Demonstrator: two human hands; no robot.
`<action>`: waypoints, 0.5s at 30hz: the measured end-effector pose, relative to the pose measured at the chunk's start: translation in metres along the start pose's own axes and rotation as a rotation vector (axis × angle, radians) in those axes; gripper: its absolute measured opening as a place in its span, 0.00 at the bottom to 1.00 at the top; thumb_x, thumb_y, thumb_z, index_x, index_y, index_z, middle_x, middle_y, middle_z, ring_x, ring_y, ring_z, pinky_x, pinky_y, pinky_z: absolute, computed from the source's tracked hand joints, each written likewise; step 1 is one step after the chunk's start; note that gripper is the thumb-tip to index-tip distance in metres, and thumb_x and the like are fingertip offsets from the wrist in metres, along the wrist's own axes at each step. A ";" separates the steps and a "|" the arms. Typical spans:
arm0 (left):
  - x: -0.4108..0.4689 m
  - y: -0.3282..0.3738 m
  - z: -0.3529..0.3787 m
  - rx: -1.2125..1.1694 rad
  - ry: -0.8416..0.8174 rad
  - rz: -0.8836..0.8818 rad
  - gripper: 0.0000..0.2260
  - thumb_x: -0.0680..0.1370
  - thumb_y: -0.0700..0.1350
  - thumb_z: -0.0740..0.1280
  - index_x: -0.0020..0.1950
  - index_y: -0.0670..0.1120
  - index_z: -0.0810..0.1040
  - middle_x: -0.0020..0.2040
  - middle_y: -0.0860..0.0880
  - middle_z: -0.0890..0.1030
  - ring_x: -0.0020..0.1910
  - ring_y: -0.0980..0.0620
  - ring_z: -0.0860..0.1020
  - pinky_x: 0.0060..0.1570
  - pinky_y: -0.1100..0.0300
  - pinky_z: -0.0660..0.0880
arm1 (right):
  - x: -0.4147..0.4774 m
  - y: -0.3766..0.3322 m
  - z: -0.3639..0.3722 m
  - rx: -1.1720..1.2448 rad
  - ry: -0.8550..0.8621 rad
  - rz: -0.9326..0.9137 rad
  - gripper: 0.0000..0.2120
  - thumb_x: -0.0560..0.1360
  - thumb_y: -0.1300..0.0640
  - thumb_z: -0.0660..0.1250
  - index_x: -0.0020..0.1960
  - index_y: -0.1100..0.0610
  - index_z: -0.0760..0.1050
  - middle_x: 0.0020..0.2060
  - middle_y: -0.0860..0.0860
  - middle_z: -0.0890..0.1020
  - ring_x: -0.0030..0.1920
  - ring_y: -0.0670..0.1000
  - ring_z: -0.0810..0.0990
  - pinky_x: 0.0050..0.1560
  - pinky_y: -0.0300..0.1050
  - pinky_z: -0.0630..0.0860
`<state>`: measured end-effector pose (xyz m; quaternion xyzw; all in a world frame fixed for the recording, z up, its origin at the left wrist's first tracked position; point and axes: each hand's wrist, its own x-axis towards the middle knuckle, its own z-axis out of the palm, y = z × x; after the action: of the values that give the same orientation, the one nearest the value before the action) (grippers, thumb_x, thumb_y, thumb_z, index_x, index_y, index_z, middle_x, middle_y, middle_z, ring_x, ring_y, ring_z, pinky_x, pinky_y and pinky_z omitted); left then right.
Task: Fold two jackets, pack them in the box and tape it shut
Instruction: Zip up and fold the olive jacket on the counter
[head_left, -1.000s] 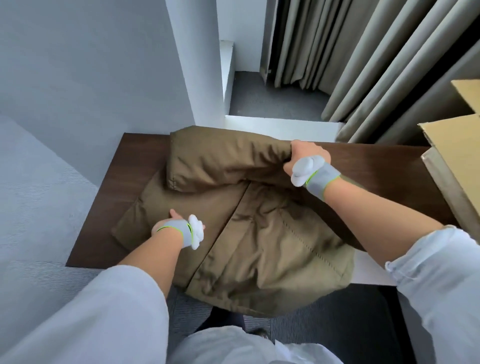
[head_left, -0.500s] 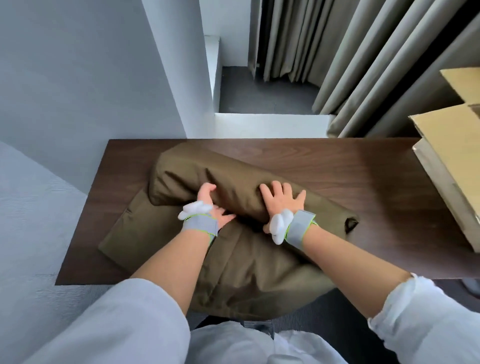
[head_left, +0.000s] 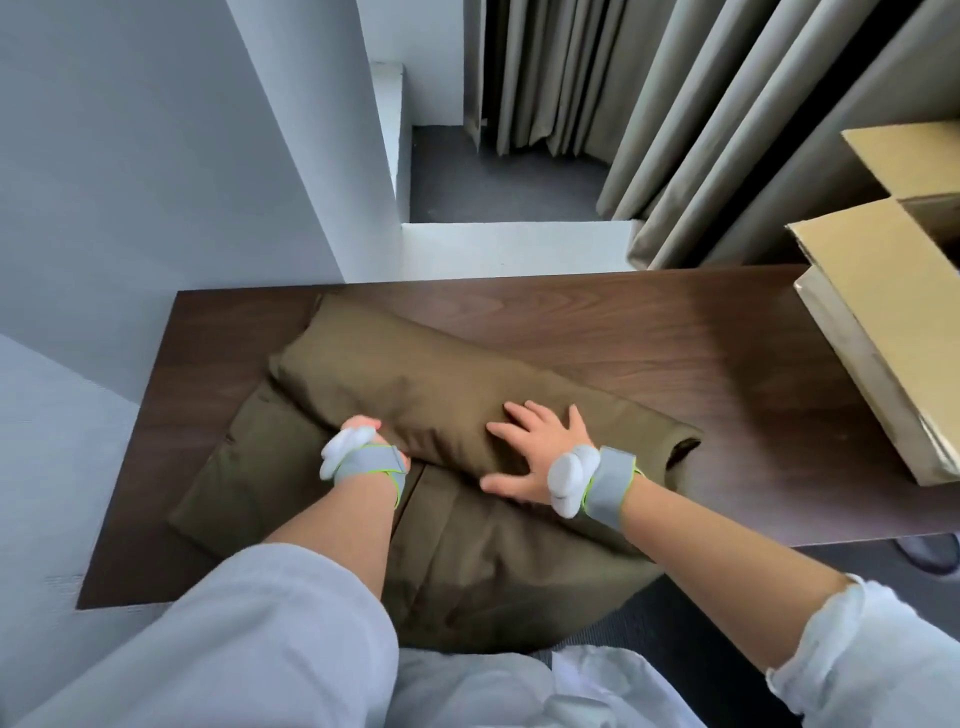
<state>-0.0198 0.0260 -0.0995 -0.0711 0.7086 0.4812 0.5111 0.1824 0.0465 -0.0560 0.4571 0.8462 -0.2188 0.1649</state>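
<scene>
An olive-brown padded jacket (head_left: 415, 395) lies on the dark wooden table (head_left: 649, 332), its near part hanging over the front edge. A sleeve is folded across the body as a thick diagonal roll. My right hand (head_left: 535, 447) lies flat on that roll with fingers spread. My left hand (head_left: 363, 431) is tucked at the roll's near edge, its fingers hidden in the fabric. An open cardboard box (head_left: 883, 312) stands at the table's right end. Only one jacket is in view.
Grey curtains (head_left: 675, 130) hang behind the table on the right. A white wall and pillar (head_left: 291, 156) rise at the left. Grey carpet (head_left: 41, 441) runs beside the table's left end.
My right hand has let go of the sleeve it carried across the jacket and now presses flat on it. My left hand went from the jacket's left side to the fold's near edge.
</scene>
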 end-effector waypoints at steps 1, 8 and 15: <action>0.009 -0.011 -0.006 0.041 0.057 -0.018 0.17 0.83 0.39 0.51 0.71 0.35 0.64 0.38 0.50 0.65 0.34 0.57 0.65 0.20 0.70 0.70 | 0.005 -0.005 0.002 0.091 0.084 0.018 0.29 0.74 0.36 0.59 0.71 0.47 0.63 0.74 0.48 0.61 0.74 0.50 0.56 0.73 0.60 0.50; -0.047 0.000 0.010 0.299 0.449 0.210 0.30 0.76 0.41 0.66 0.74 0.48 0.57 0.66 0.38 0.65 0.52 0.44 0.72 0.57 0.56 0.68 | 0.050 -0.006 -0.035 0.300 0.099 0.245 0.39 0.74 0.34 0.59 0.76 0.51 0.51 0.74 0.49 0.60 0.74 0.52 0.58 0.71 0.55 0.60; -0.043 -0.023 0.038 0.524 0.005 0.131 0.09 0.69 0.47 0.66 0.38 0.42 0.70 0.40 0.42 0.75 0.48 0.39 0.80 0.50 0.47 0.79 | 0.055 0.009 -0.065 -0.072 -0.108 0.355 0.37 0.69 0.31 0.63 0.71 0.50 0.64 0.66 0.53 0.72 0.67 0.56 0.68 0.52 0.43 0.63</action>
<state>0.0387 0.0256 -0.0795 0.1083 0.8132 0.3134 0.4782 0.1555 0.1231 -0.0292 0.5803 0.7495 -0.1800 0.2626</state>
